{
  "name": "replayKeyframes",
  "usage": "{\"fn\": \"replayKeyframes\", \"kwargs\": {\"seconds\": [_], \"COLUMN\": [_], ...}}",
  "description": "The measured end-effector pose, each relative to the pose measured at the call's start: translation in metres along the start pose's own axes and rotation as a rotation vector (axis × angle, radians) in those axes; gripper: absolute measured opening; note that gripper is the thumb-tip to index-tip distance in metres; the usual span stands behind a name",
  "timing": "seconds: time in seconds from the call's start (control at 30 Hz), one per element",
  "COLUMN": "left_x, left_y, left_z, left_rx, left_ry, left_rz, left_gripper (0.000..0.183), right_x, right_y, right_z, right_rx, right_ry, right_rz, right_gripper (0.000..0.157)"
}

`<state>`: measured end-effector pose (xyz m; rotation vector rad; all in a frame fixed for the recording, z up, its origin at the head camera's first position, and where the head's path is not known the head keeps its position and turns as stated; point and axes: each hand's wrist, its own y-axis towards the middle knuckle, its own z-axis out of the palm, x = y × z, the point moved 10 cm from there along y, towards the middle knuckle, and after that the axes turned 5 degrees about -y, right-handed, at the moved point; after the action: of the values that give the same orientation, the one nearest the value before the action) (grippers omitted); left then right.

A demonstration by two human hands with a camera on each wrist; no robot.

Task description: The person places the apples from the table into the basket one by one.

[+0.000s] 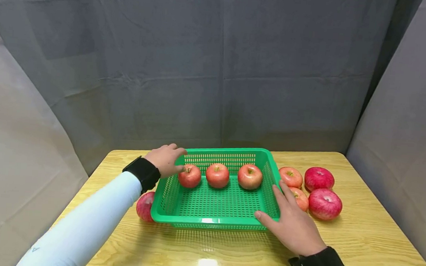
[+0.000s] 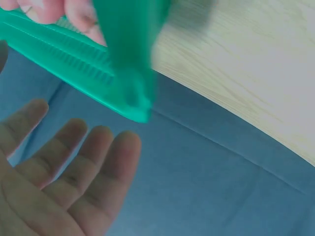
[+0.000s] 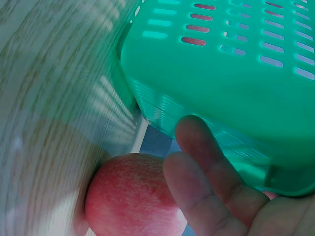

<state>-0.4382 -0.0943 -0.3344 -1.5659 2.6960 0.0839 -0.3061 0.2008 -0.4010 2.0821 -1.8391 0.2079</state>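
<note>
A green plastic basket sits on the wooden table, slightly turned, with three red apples in a row along its back half: left apple, middle apple, right apple. At the back left corner my left hand hovers, fingers spread; in the left wrist view its fingertips are apart from the basket rim. My right hand is at the front right corner, thumb over the rim and fingers along the outside wall. In the right wrist view those fingers extend between basket and an apple.
Right of the basket lie two lighter apples and two deep red ones. Another red apple lies against the basket's left side. Grey cloth hangs behind the wooden table, with paler cloth at both sides.
</note>
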Motion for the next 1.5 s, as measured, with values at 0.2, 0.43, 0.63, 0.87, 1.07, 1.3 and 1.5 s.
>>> {"fn": "replayKeyframes", "kwargs": {"seconds": [0.2, 0.43, 0.63, 0.87, 1.07, 1.3, 1.5], "left_x": [0.019, 0.045, 0.061, 0.063, 0.061, 0.058, 0.055], "left_y": [-0.014, -0.035, -0.055, -0.072, -0.079, -0.083, -0.085], "left_z": [0.0, 0.003, 0.009, 0.032, 0.046, 0.06, 0.069], "left_rx": [-0.021, -0.058, -0.085, -0.055, -0.046, -0.042, -0.038], "left_ry": [-0.034, -0.107, -0.135, -0.175, -0.194, -0.21, -0.238], "left_rz": [0.012, -0.016, -0.021, -0.015, -0.02, -0.009, -0.014], "left_gripper": [0.049, 0.05, 0.047, 0.046, 0.043, 0.045, 0.046], "right_x": [-0.001, 0.0, 0.002, 0.002, 0.0, 0.002, 0.001], "right_y": [0.0, -0.001, -0.002, -0.002, -0.001, -0.002, -0.003], "right_z": [0.0, 0.001, -0.003, -0.005, -0.002, -0.003, -0.003], "right_rx": [-0.004, -0.005, -0.016, -0.019, -0.016, -0.02, -0.017], "right_ry": [0.006, 0.009, 0.008, 0.01, 0.005, 0.006, 0.009], "right_rz": [0.001, -0.003, -0.007, -0.009, -0.008, -0.014, -0.009], "right_gripper": [0.106, 0.105, 0.104, 0.104, 0.105, 0.104, 0.103]}}
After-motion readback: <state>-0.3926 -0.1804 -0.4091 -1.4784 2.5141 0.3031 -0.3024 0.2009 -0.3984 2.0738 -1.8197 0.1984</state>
